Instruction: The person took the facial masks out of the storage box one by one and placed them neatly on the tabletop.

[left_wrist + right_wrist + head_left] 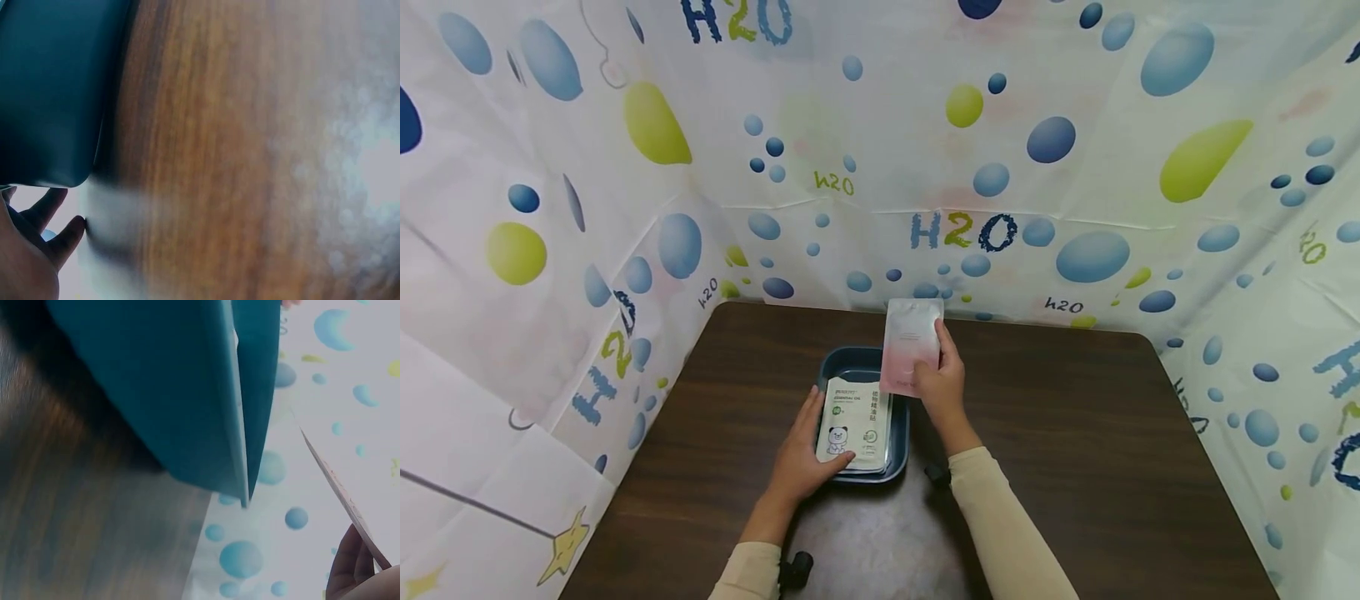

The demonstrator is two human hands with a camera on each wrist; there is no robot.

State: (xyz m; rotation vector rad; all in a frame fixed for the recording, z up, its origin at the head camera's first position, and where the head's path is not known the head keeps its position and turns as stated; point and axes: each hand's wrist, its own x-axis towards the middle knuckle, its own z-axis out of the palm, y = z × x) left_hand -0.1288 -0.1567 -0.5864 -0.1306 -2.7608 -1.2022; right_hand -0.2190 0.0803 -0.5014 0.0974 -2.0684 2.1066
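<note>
A flat pink-and-white sachet (910, 342) is pinched between the thumb and fingers of my right hand (942, 385). It is held up over the upper right part of a blue tray (854, 360). In the right wrist view the sachet (340, 487) is seen edge-on beside the tray. White packets (852, 425) printed with a bear and "essential oil" lie stacked in the tray. My left hand (801, 454) rests at the tray's lower left, its fingers extended along the left side and its thumb on the packets' lower edge. In the left wrist view, spread fingertips (69, 240) show past the tray's end.
The tray stands on a dark brown wooden table (1075, 433). A white sheet (880, 142) with blue and green dots and "H2O" lettering hangs behind and at both sides. A glossy reflection lies on the table's near part.
</note>
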